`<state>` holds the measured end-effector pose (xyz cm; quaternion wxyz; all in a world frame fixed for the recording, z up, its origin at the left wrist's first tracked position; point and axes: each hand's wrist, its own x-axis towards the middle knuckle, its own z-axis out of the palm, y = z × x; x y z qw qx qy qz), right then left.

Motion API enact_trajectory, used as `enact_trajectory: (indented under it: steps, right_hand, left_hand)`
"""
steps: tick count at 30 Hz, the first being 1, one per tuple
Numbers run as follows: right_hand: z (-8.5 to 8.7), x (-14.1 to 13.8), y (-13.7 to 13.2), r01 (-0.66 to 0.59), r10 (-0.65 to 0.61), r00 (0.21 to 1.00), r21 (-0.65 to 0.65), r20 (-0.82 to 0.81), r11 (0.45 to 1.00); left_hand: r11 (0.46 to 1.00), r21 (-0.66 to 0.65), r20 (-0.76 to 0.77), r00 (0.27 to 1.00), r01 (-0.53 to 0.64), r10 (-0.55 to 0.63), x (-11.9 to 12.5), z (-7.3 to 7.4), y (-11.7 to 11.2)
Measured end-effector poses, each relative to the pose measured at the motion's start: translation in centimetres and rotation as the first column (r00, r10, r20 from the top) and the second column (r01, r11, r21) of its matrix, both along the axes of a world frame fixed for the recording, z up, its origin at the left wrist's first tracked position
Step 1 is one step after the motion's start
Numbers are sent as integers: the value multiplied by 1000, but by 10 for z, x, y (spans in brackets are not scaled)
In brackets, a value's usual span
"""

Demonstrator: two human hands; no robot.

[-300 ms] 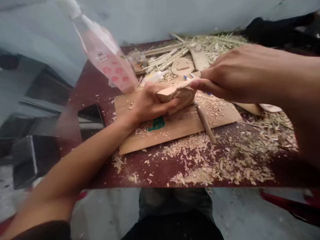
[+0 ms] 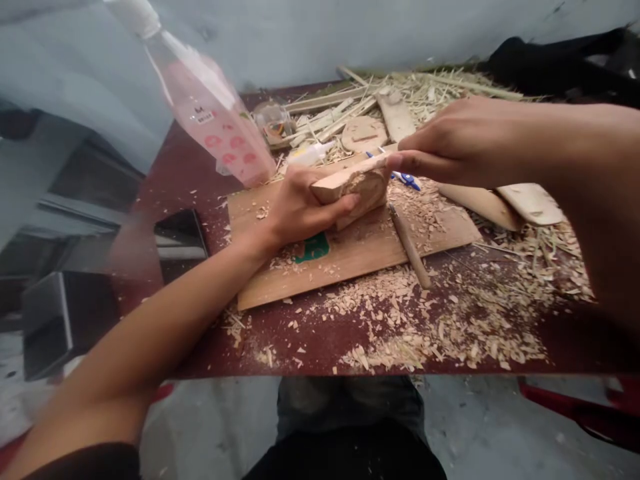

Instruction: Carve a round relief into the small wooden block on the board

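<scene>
My left hand grips a pale, partly carved wood block, tilted above a wooden board. My right hand is closed at the block's far right end, thumb tip against its upper edge. Whatever its curled fingers hold is hidden behind the hand and block. A carving tool with a wooden handle and a thin metal tip lies across the board's front edge, below the block. Behind the block, part of a blue item shows, perhaps drawing compasses.
Wood shavings cover much of the dark red table. A tall pink bottle and a dark phone are at left. Behind lie a round wood piece and several strips; two flat pieces are at right.
My right hand has shifted slightly, its thumb a little lower at the block's end, with more of the blue item and right-hand wood pieces showing. My left hand keeps its grip.
</scene>
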<state>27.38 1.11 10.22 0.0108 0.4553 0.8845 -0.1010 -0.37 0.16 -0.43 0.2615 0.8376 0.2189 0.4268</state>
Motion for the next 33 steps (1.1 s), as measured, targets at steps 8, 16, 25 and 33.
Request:
enact_trajectory:
  steps: [8, 16, 25, 33]
  right_hand:
    - [-7, 5, 10, -72, 74, 993, -27, 93, 997]
    - [-11, -1, 12, 35, -27, 999, -201, 43, 979]
    - [-21, -20, 0, 107, -108, 993, -22, -36, 994]
    - [-22, -26, -10, 42, -22, 985, 117, -169, 992]
  left_hand:
    - [996, -52, 39, 997, -68, 70, 0, 0, -1]
    - [982, -148, 11, 993, -113, 116, 0, 1, -1]
    - [929, -358, 105, 984, -98, 145, 1, 0, 7]
    - [864, -487, 298, 906, -127, 301, -2, -19, 14]
